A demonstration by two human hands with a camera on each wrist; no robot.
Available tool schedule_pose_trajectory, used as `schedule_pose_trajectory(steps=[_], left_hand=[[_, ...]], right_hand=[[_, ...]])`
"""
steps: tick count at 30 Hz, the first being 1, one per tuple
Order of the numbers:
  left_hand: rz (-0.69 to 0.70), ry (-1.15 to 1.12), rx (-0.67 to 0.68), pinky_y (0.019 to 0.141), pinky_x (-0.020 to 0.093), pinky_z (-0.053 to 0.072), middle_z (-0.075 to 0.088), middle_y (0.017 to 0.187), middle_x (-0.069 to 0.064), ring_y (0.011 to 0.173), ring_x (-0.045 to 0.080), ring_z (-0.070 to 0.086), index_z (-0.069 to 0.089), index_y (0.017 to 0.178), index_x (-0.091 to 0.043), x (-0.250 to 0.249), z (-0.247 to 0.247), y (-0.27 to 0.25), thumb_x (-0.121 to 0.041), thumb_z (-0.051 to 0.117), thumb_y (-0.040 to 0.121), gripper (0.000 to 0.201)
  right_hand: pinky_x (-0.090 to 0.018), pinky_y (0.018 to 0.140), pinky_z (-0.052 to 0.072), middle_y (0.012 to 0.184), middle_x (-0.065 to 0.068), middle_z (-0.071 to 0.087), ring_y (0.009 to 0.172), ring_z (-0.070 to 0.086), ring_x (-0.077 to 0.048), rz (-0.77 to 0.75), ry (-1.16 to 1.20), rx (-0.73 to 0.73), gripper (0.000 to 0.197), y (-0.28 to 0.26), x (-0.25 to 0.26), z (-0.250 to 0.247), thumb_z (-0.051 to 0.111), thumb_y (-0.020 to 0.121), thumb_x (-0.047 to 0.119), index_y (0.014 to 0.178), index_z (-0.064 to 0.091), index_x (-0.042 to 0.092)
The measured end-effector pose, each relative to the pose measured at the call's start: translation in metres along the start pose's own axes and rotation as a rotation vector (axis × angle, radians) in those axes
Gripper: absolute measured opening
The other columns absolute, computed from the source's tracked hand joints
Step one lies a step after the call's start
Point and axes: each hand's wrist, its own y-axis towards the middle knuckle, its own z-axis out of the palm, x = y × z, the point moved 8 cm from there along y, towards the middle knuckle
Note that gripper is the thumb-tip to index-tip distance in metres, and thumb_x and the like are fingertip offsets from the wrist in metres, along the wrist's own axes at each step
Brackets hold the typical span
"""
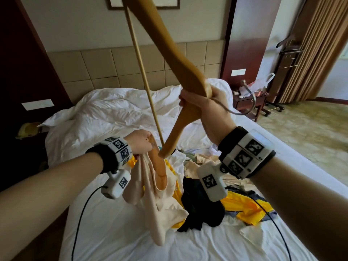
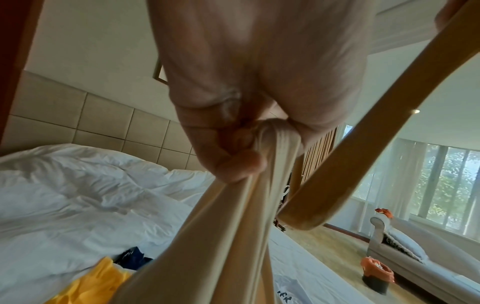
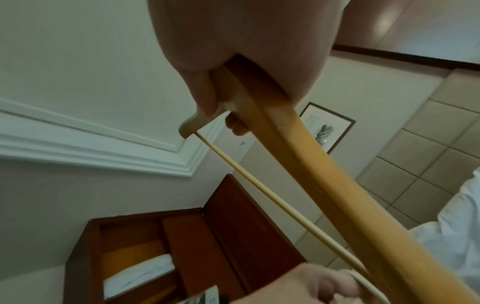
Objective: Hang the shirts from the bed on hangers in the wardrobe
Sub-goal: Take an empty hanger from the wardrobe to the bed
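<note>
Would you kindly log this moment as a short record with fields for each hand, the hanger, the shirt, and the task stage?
left hand: grips the bunched neck of the beige shirt
right hand: grips the wooden hanger at its middle, by the metal hook
hanger: tilted, lower arm end pushed into the shirt's opening
shirt: lifted, hem trailing on the bed
other clothes: yellow garment and black garment lie on the bed
stage: shirt going onto hanger; not yet in wardrobe

Two hands are up, the left hand [image 1: 141, 141] at 9 o'clock and the right hand [image 1: 205, 106] at 1 o'clock, with one wooden hanger [image 1: 169, 51], one beige shirt [image 1: 150, 187], one bed [image 1: 105, 117] and two wrist cameras.
</note>
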Motion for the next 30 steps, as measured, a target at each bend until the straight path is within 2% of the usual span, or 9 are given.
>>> schedule_pose_trajectory(steps=[5, 13, 15, 17, 19, 20, 23, 27, 30], left_hand=[[-0.019, -0.118, -0.033, 0.043, 0.032, 0.053, 0.057, 0.075, 0.016, 0.052, 0.027, 0.060, 0.059, 0.095, 0.004, 0.001, -0.009, 0.001, -0.012, 0.054, 0.086, 0.020], [-0.028, -0.357, -0.153, 0.041, 0.028, 0.047, 0.050, 0.064, 0.015, 0.050, 0.029, 0.053, 0.053, 0.075, -0.002, 0.002, -0.049, -0.015, 0.001, 0.052, 0.084, 0.010], [-0.040, -0.361, -0.203, 0.038, 0.027, 0.045, 0.048, 0.065, 0.012, 0.051, 0.028, 0.051, 0.051, 0.072, -0.006, 0.008, -0.061, -0.017, 0.002, 0.052, 0.088, 0.018], [-0.064, -0.322, -0.233, 0.038, 0.027, 0.044, 0.050, 0.067, 0.013, 0.052, 0.028, 0.052, 0.050, 0.073, -0.007, 0.019, -0.067, -0.018, 0.002, 0.052, 0.087, 0.017], [-0.087, -0.197, -0.223, 0.042, 0.028, 0.044, 0.055, 0.072, 0.015, 0.056, 0.029, 0.056, 0.051, 0.076, -0.004, 0.033, -0.065, -0.017, -0.001, 0.052, 0.086, 0.011], [-0.094, -0.117, -0.210, 0.046, 0.029, 0.043, 0.055, 0.071, 0.015, 0.060, 0.029, 0.057, 0.051, 0.076, -0.006, 0.039, -0.063, -0.018, -0.003, 0.053, 0.085, 0.010], [-0.086, 0.028, -0.184, 0.056, 0.028, 0.041, 0.056, 0.071, 0.004, 0.071, 0.024, 0.058, 0.054, 0.079, -0.023, 0.056, -0.057, -0.021, -0.007, 0.057, 0.085, 0.016], [-0.093, 0.089, -0.126, 0.077, 0.039, 0.053, 0.067, 0.084, 0.004, 0.082, 0.027, 0.064, 0.059, 0.075, -0.030, 0.076, -0.050, -0.016, -0.011, 0.057, 0.079, 0.019], [-0.007, 0.171, -0.093, 0.084, 0.045, 0.055, 0.070, 0.098, 0.000, 0.090, 0.026, 0.064, 0.067, 0.099, -0.042, 0.082, -0.047, 0.001, -0.002, 0.052, 0.074, 0.049]], right_hand=[[-0.045, 0.079, 0.056, 0.079, -0.016, 0.068, 0.076, 0.068, -0.026, -0.008, -0.151, 0.037, 0.009, -0.014, -0.021, 0.020, 0.072, 0.087, 0.008, 0.094, 0.069, 0.004], [-0.051, 0.083, 0.057, 0.080, -0.006, 0.072, 0.082, 0.071, -0.025, 0.152, -0.390, 0.082, 0.016, -0.039, -0.091, 0.010, 0.072, 0.077, 0.037, 0.088, 0.070, 0.026], [-0.034, 0.082, 0.057, 0.084, -0.008, 0.072, 0.079, 0.069, -0.014, 0.198, -0.445, 0.124, 0.015, -0.047, -0.105, 0.000, 0.074, 0.082, 0.029, 0.096, 0.072, 0.026], [-0.006, 0.065, 0.044, 0.079, 0.007, 0.069, 0.069, 0.061, 0.011, 0.218, -0.519, 0.199, 0.025, -0.054, -0.110, -0.010, 0.072, 0.088, 0.013, 0.111, 0.072, 0.022], [-0.003, 0.061, 0.040, 0.076, 0.016, 0.065, 0.065, 0.058, 0.016, 0.266, -0.570, 0.253, 0.028, -0.060, -0.115, -0.023, 0.069, 0.089, 0.006, 0.108, 0.070, 0.026], [-0.005, 0.062, 0.043, 0.075, 0.013, 0.067, 0.068, 0.061, 0.009, 0.294, -0.594, 0.279, 0.026, -0.063, -0.119, -0.029, 0.070, 0.087, 0.009, 0.104, 0.071, 0.029], [-0.040, 0.079, 0.058, 0.083, 0.000, 0.073, 0.082, 0.070, -0.021, 0.340, -0.717, 0.323, 0.028, -0.068, -0.127, -0.047, 0.073, 0.077, 0.026, 0.104, 0.072, 0.034], [-0.043, 0.072, 0.050, 0.084, -0.008, 0.071, 0.079, 0.065, -0.024, 0.301, -0.856, 0.421, 0.027, -0.077, -0.117, -0.053, 0.070, 0.084, 0.012, 0.104, 0.072, 0.030], [-0.048, 0.076, 0.052, 0.094, -0.012, 0.070, 0.087, 0.066, -0.030, 0.273, -0.871, 0.490, 0.035, -0.084, -0.116, -0.051, 0.067, 0.084, 0.011, 0.117, 0.069, 0.023]])
